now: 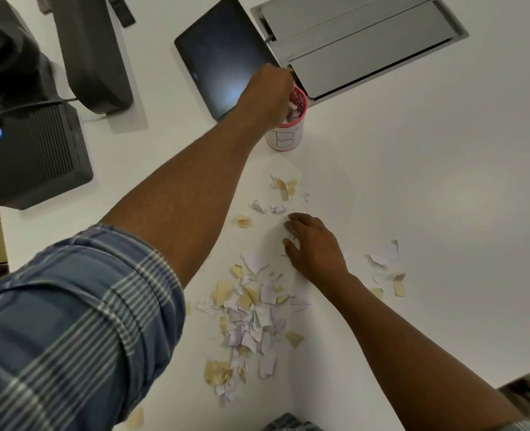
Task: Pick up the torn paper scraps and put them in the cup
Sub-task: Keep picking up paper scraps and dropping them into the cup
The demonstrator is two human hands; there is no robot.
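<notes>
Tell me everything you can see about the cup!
The cup stands upright on the white table, beside a dark tablet. It looks like paper: white outside with a hand-drawn "B", a pink rim and a pink patterned inside. Paper scraps already sit in it. The left hand reaches over its mouth, hiding part of the rim.

The torn paper scraps (251, 318), white, pale lilac and tan bits with ragged edges, lie in a loose heap on the white table just below my reach. Smaller clusters sit farther up toward the cup and off to the right. The round white paper cup with a pink rim (288, 132) stands upright, scraps already inside it.
</notes>
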